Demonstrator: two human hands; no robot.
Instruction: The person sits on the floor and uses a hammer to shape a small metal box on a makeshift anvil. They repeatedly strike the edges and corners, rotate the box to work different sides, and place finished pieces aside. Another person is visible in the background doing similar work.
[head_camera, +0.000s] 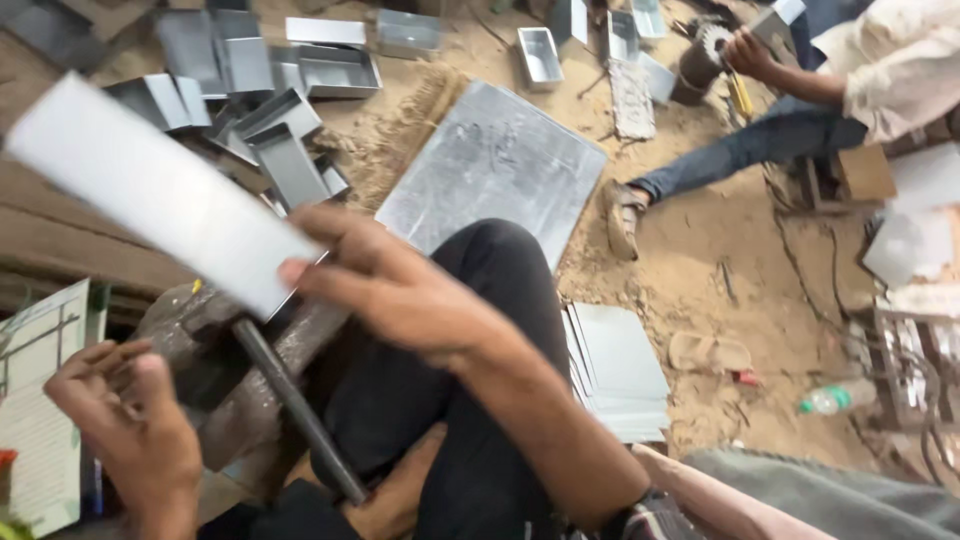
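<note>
The right hand (400, 290) pinches the lower edge of a flat metal sheet (160, 190), held tilted above the iron block (225, 370). The left hand (130, 420) hovers just left of that block, its grip open and empty.

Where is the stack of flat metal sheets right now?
In the head view, the stack of flat metal sheets lies on the sandy floor right of centre, just right of the person's black-trousered knee and left of a sandal.
</note>
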